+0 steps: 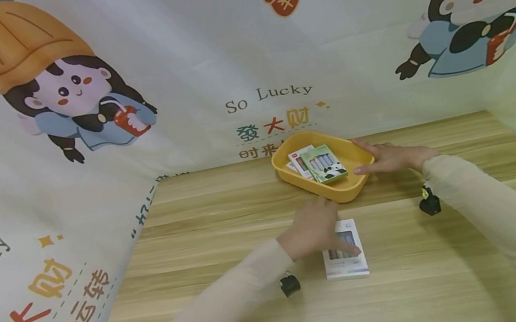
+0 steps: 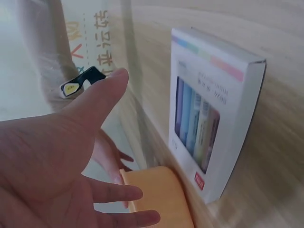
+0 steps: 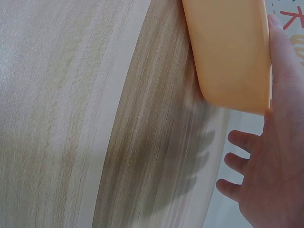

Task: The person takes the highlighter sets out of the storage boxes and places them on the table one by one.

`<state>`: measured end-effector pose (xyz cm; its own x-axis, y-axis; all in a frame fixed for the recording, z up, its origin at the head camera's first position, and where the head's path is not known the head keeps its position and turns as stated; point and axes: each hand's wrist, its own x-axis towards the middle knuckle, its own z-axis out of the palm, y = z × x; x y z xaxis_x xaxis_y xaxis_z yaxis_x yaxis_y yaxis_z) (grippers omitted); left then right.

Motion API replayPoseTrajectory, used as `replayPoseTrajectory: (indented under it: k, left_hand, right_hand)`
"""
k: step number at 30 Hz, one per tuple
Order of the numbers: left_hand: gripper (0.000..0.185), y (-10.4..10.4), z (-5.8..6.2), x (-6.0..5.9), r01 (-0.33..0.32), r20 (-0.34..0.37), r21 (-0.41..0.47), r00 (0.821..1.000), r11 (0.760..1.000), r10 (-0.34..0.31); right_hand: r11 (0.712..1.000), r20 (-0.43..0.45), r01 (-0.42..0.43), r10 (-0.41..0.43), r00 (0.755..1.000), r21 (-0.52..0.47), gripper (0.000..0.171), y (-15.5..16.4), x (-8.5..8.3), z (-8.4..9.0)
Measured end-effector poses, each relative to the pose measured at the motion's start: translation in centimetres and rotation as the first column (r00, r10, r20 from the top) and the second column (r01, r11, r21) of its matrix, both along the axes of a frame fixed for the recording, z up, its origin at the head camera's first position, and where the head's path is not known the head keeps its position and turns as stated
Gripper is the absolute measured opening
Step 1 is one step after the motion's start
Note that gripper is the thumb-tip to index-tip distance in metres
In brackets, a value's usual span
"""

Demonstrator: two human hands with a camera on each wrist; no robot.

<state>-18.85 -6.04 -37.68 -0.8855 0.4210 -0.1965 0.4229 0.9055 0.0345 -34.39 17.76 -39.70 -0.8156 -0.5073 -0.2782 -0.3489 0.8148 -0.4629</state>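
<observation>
My left hand [image 1: 313, 228] was held out over the white box [image 2: 211, 118], its fingers loosely stretched and the thumb reaching away from them; the left wrist view showed a gap between my palm and the box, and I had hold of nothing there. The white box lay flat on the wood-grained tabletop [image 1: 195, 209], window side up, with a row of pastel-coloured sticks showing through the window, just in front of the yellow tray [image 1: 343, 194] and apart from it. My right hand [image 1: 390, 157] was at the right end of that tray, fairly open, with the thumb laid along the rim and the other fingers spread beyond the end wall; it touched the tray without closing round it. Inside the tray, toward its left end, a green box [image 1: 323, 161] with a panda on its front leaned partly over a red-and-white box [image 1: 298, 164]. Pale sleeves [image 1: 236, 281] covered both my arms, and a small black device [image 1: 290, 284] sat near my left wrist. Behind the tray rose a white printed cloth [image 1: 189, 37] with cartoon figures and lettering.
</observation>
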Motion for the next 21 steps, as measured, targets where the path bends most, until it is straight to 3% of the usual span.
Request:
replayPoseTrajectory:
  k: [8, 21]
  left_hand:
    - [0.098, -0.9, 0.6, -0.8, -0.025, 0.003, -0.009, 1.000, 1.000, 0.025]
    - [0.116, -2.3, 1.3, -2.5, -0.070, -0.016, 0.074, 0.997, 0.995, 0.072]
  right_hand:
    - [1.000, -0.004, 0.003, -0.003, 1.000, -0.001, 0.099, 0.0, 0.1, -0.1]
    - [1.000, -0.001, 0.006, -0.006, 1.000, 0.007, 0.099, 0.0, 0.2, 0.1]
